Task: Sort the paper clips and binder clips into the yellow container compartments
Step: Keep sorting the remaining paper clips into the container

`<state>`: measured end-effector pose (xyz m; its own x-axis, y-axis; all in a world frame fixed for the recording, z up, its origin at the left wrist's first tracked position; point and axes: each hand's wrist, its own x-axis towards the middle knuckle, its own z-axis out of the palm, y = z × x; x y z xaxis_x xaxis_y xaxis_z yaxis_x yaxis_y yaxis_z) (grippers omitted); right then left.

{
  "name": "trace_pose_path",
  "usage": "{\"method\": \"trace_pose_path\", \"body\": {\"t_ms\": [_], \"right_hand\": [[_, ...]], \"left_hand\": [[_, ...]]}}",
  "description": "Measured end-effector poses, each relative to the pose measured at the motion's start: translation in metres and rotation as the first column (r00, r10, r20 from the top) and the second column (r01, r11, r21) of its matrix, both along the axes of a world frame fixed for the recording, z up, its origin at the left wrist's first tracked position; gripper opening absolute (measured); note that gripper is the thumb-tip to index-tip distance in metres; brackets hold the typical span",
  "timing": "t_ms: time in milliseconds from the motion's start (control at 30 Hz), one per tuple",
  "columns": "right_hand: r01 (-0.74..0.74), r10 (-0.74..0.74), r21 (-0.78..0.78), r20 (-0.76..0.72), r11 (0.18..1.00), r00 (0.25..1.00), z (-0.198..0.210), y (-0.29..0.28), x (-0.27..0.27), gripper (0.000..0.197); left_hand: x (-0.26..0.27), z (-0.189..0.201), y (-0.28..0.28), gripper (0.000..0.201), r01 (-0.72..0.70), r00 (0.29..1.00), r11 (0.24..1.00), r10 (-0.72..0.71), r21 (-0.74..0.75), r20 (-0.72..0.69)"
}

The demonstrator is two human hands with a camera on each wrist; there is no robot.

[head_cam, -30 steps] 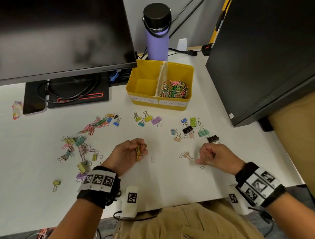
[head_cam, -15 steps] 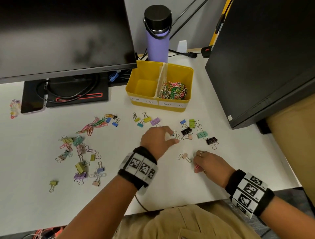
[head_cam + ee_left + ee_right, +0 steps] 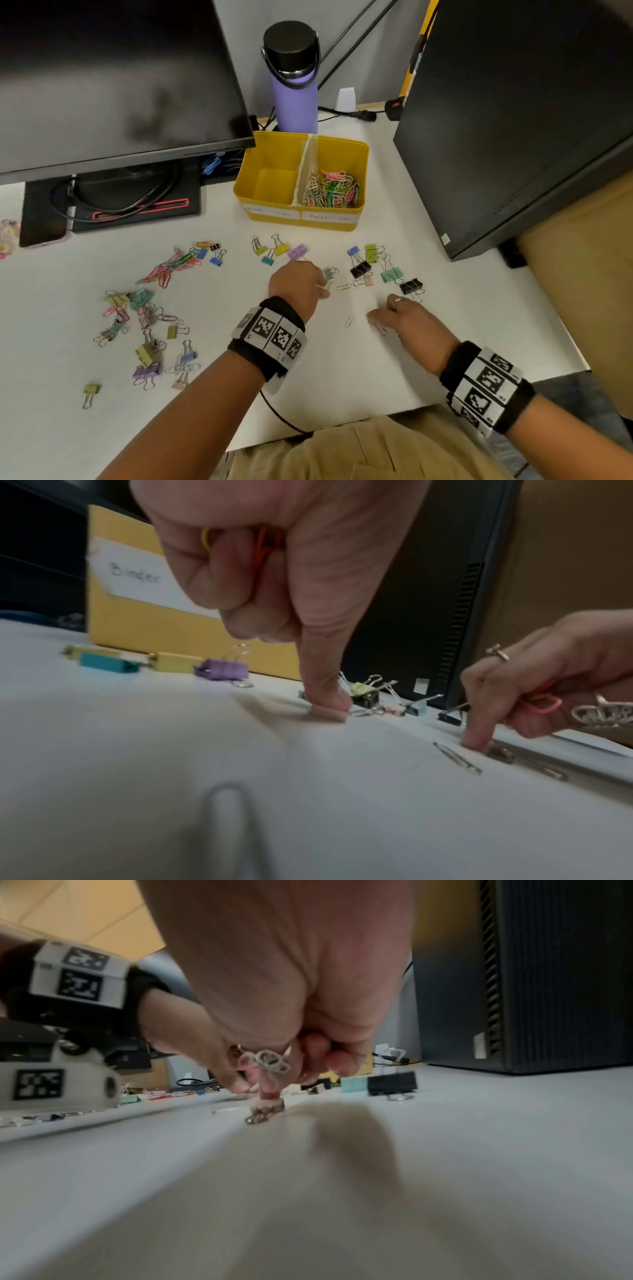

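The yellow container [image 3: 362, 161] stands mid-table; its left compartment is bare, and its right one holds a heap of coloured paper clips [image 3: 331, 189]. My left hand [image 3: 320, 286] grips yellow and orange paper clips [image 3: 265, 543] in curled fingers, while its index finger [image 3: 323, 674] presses on a small peach binder clip [image 3: 329, 715]. My right hand [image 3: 390, 317] grips pink paper clips [image 3: 544, 700], and its index finger presses a small binder clip [image 3: 264, 1111] onto the table. A silver paper clip [image 3: 348, 321] lies between the hands.
Loose binder clips [image 3: 390, 274] lie in front of the container, with more clips [image 3: 147, 325] scattered to the left. A purple bottle [image 3: 295, 85] stands behind the container. One monitor [image 3: 113, 75] is at the back left and a second one [image 3: 513, 120] at the right.
My left hand went forward from near my body to the clips in the middle and set its index finger down. My right hand dropped to the table and pressed on a clip.
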<state>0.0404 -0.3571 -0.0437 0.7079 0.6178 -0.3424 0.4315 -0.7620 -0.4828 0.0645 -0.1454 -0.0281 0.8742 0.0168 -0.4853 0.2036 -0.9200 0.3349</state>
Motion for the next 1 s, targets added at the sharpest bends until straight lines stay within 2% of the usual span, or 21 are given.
{"method": "trace_pose_path", "body": {"t_ms": [67,100,167,267,367,433,500,700,767,900,1000], "right_hand": [[0.167,-0.165,0.057,-0.037,0.984,0.986,0.000,-0.004,0.003,0.041],[0.187,-0.184,0.055,-0.062,0.981,0.981,0.002,-0.003,0.004,0.038],[0.089,-0.088,0.028,-0.059,0.996,0.994,0.000,0.003,0.007,0.036],[-0.022,0.021,0.033,0.032,0.999,0.999,0.005,0.025,0.014,0.024],[-0.103,0.102,-0.073,-0.008,0.992,0.995,0.006,0.045,0.017,0.025],[-0.158,0.153,-0.108,-0.054,0.982,0.987,0.002,0.048,0.020,0.022],[-0.165,0.151,-0.126,-0.119,0.978,0.981,0.001,0.047,0.021,0.024],[-0.213,0.202,-0.193,-0.075,0.958,0.977,0.000,0.052,0.012,0.024],[-0.177,0.170,-0.203,-0.053,0.963,0.984,0.003,0.058,0.015,0.031],[0.041,-0.041,-0.139,-0.001,0.989,0.999,0.000,0.067,0.031,0.043],[0.053,-0.046,-0.192,0.038,0.980,0.998,-0.004,0.074,0.036,0.037]], "left_hand": [[-0.010,0.002,0.013,0.027,-0.081,0.996,0.997,0.081,0.003,0.040],[-0.015,0.003,0.019,0.028,-0.120,0.990,0.993,0.119,0.007,0.072],[-0.023,0.007,0.031,0.032,-0.148,0.979,0.989,0.142,0.030,0.147],[-0.032,0.012,0.044,0.033,0.002,0.984,1.000,-0.006,0.021,0.180],[-0.039,0.010,0.048,0.032,0.255,0.966,0.967,-0.255,0.026,0.042],[-0.041,0.005,0.048,0.030,0.339,0.941,0.939,-0.337,0.053,-0.036],[-0.041,-0.001,0.048,0.025,0.358,0.932,0.933,-0.355,0.043,-0.067],[-0.045,-0.012,0.047,0.022,0.336,0.940,0.941,-0.334,0.030,-0.066],[-0.045,-0.015,0.047,0.023,0.342,0.939,0.939,-0.340,0.043,-0.053],[-0.045,-0.019,0.048,0.024,0.321,0.946,0.946,-0.318,0.055,-0.056],[-0.045,-0.019,0.046,0.023,0.312,0.949,0.948,-0.308,0.058,-0.068]]}}
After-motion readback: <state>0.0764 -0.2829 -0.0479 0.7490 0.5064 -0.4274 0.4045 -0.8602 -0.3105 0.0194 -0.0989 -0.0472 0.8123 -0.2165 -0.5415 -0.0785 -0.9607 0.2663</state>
